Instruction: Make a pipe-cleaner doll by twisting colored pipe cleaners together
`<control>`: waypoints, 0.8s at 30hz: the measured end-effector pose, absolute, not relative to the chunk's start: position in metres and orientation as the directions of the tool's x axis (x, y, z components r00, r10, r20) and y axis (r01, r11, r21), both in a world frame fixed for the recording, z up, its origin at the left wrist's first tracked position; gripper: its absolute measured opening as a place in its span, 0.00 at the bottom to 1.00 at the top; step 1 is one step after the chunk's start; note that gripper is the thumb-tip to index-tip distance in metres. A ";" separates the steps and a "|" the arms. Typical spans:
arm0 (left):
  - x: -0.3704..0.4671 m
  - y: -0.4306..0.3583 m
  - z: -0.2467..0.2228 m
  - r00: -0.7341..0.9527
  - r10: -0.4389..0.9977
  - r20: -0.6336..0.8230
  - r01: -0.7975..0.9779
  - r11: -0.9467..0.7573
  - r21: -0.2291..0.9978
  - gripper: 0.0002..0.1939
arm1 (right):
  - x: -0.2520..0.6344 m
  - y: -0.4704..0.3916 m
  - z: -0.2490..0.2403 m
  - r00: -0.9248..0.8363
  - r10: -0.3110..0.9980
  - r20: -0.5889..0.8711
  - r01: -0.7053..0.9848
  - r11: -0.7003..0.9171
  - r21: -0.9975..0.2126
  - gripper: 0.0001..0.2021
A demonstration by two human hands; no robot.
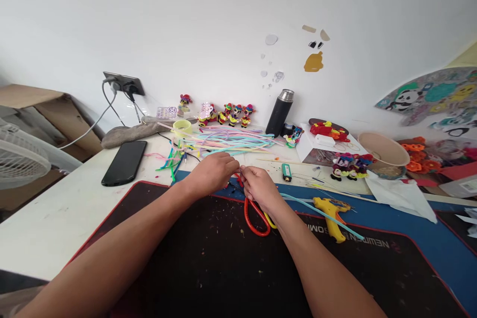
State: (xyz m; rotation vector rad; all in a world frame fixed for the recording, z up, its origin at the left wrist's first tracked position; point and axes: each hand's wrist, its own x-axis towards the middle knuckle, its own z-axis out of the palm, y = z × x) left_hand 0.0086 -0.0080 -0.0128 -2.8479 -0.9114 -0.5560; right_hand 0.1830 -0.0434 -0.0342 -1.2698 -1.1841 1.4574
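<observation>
My left hand (219, 170) and my right hand (260, 188) meet over the back edge of the black mat, fingertips pinched together. A bit of red shows between them, but the fingers hide what they hold. Below my right hand lies a pair of scissors (257, 232) with a red and yellow handle, its dark blades partly covered by the hands. A light blue pipe cleaner (324, 215) stretches across the mat to the right, over a yellow glue gun (333, 218). Just behind the hands is a pile of pastel pipe cleaners (234, 140).
A black phone (124, 163) lies at left, near a roll of tape (182, 128). Several small pipe cleaner figures (234, 115) stand along the wall beside a black thermos (280, 113). A green lighter (286, 172), a white box (313, 144) and a bowl (385, 151) are at right.
</observation>
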 end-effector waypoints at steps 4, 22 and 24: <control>0.009 -0.009 -0.013 0.759 0.511 0.403 0.567 -0.824 -0.023 0.10 | 0.183 -0.044 -0.030 -0.130 0.963 -0.235 -0.083 -0.247 -0.965 0.21; 0.001 -0.003 -0.012 0.707 0.483 0.516 0.512 -0.854 0.097 0.11 | 0.187 -0.047 -0.023 -0.246 0.945 -0.216 -0.166 -0.260 -0.951 0.21; 0.000 -0.002 -0.014 0.675 0.526 0.518 0.513 -0.838 0.184 0.10 | 0.187 -0.047 -0.024 -0.259 0.943 -0.207 -0.161 -0.254 -0.954 0.21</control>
